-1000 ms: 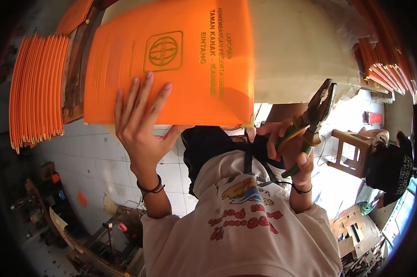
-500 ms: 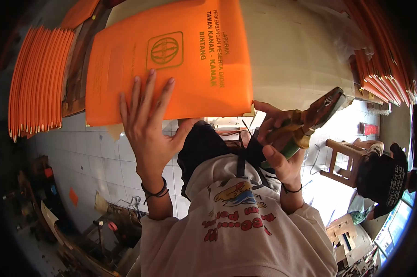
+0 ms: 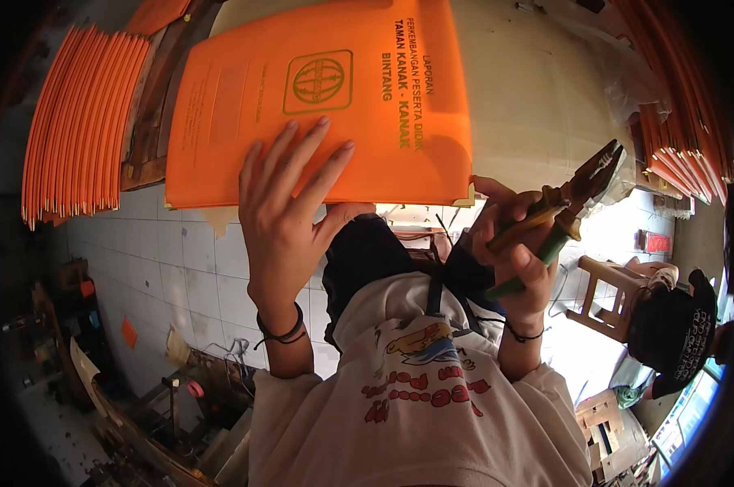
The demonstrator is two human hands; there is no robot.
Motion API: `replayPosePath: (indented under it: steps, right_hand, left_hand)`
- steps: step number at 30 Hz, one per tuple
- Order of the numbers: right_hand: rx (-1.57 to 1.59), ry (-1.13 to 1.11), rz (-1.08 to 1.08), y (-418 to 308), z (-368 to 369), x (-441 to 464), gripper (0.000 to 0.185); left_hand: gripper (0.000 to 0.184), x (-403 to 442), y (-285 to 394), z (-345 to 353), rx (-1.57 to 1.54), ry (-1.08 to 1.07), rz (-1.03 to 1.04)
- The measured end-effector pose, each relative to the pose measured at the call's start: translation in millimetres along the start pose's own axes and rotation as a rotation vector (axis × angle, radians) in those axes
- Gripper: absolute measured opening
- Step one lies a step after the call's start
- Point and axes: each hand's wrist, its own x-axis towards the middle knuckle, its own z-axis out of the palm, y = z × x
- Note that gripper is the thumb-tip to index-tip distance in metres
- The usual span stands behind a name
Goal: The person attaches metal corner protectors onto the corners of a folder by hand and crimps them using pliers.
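An orange folder (image 3: 221, 154) with gold and dark lettering and a globe emblem lies on the work surface, its near edge towards me. My left hand (image 3: 290, 199) has its fingers spread over the cover, while the thumb goes beneath the near edge. Brass-coloured metal corners (image 3: 465, 196) cap the folder's near corners. In my right hand (image 3: 523, 243) are pliers (image 3: 578, 191) with green handles, jaws pointing up and away from the folder. The right index fingertip is by the folder's right near corner.
Stacks of orange folders stand at the left (image 3: 83, 130) and right (image 3: 684, 122). A pale sheet (image 3: 537, 97) covers the surface beside the folder. Another person (image 3: 667, 325) in dark clothing is at the right near a stool (image 3: 602, 292). Tools and scraps lie at lower left.
The folder and my left hand have shifted right, partly with the view. My right hand and the pliers have moved right and up a little, and the plier handles look further apart.
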Motion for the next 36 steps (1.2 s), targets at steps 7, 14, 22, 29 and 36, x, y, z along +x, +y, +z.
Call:
replayPosePath:
  steps: [7, 14, 22, 29, 36]
  right_hand:
    - [0.208, 0.020, 0.084, -8, 7, 0, 0.046]
    - [0.281, -0.038, 0.073, -13, 10, 3, 0.044]
    - [0.191, 0.006, 0.093, -27, 14, 1, 0.047]
    - [0.010, -0.060, 0.066, -27, 7, 1, 0.048]
    - [-0.301, 0.037, -0.031, -10, 11, 4, 0.046]
  left_hand:
    - [0.050, 0, 8, -4, -0.019, -0.018, 0.013]
    - [0.042, -25, 55, -16, -0.879, -0.070, -0.263]
    - [0.068, 4, 61, 20, -1.968, -0.367, -0.579]
    - [0.059, 11, 60, 33, -2.027, -0.641, -0.837]
    - [0.057, 12, 67, 44, -1.663, -0.504, -0.757]
